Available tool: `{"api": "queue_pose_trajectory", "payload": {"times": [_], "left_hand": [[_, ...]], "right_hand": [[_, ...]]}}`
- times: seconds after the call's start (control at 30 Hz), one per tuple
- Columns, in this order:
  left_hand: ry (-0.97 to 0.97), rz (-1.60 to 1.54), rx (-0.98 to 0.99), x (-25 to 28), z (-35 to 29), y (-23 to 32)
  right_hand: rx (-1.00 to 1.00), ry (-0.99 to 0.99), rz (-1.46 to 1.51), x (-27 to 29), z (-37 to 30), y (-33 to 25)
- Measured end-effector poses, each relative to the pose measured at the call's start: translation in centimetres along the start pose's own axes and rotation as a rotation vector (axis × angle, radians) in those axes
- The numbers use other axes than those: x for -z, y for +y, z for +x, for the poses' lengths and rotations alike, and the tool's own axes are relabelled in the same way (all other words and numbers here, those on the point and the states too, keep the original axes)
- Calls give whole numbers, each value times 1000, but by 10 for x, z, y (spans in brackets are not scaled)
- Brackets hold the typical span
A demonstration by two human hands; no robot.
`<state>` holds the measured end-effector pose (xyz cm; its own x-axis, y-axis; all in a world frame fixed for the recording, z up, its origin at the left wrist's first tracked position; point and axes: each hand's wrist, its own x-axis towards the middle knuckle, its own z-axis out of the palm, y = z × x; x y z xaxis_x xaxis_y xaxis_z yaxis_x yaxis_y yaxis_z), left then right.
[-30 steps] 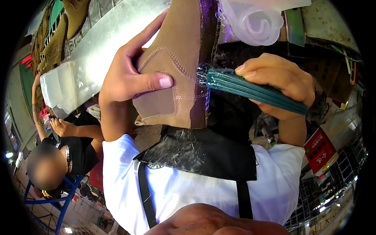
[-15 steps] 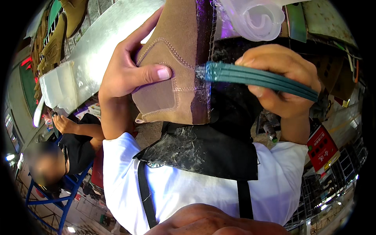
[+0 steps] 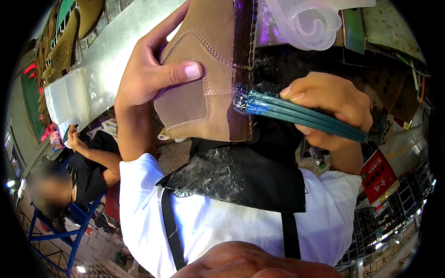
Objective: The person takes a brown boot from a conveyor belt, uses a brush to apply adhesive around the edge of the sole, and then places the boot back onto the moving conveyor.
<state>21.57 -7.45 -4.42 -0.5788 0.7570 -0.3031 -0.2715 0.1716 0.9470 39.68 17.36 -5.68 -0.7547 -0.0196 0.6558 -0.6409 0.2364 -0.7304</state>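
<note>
A brown suede boot upper (image 3: 204,78) with double stitching lies on its side in front of me. My left hand (image 3: 160,69) grips it, thumb flat on the stitched panel and fingers behind, partly hidden. A dark, wet-looking band (image 3: 240,51) runs down its right edge beside a line of pale stitches. In my right hand (image 3: 331,106) is a green-handled brush (image 3: 301,113), held between thumb and fingers. Its dark bristles touch the band near the boot's lower end. Clear wet residue coats the handle near the bristles.
A translucent plastic container (image 3: 313,28) stands beyond my right hand. Left of the boot stretches a pale worktop (image 3: 116,51) with a clear plastic block (image 3: 67,99). More brown boots (image 3: 65,44) hang on a rack at far left. A co-worker (image 3: 92,171) sits at left.
The brush has moved a little down along the boot's edge, and its handle has tilted. The boot has shifted slightly upward in my left hand. The co-worker's hand has moved.
</note>
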Motion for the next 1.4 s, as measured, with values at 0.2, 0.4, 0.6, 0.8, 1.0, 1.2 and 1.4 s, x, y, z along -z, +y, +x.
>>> {"api": "queue_pose_trajectory", "payload": {"times": [0.2, 0.4, 0.6, 0.8, 1.0, 1.2, 1.4], "left_hand": [[31, -6, 7, -1, 1, 3], [39, -32, 27, -2, 1, 10], [10, -218, 134, -17, 7, 35], [34, -146, 153, -14, 6, 35], [121, -81, 106, -8, 0, 17], [129, -162, 113, -8, 2, 22], [187, -355, 120, -12, 7, 26]], "right_hand": [[-111, 0, -116, -5, 3, -25], [-116, -122, -46, 8, 21, -24], [-90, -222, -52, 16, 35, -19], [-130, -321, -35, 27, 47, -25], [-111, -412, -72, 38, 62, -33], [-107, -568, -258, 47, 86, -56], [-128, -704, -430, 60, 116, -82]]}}
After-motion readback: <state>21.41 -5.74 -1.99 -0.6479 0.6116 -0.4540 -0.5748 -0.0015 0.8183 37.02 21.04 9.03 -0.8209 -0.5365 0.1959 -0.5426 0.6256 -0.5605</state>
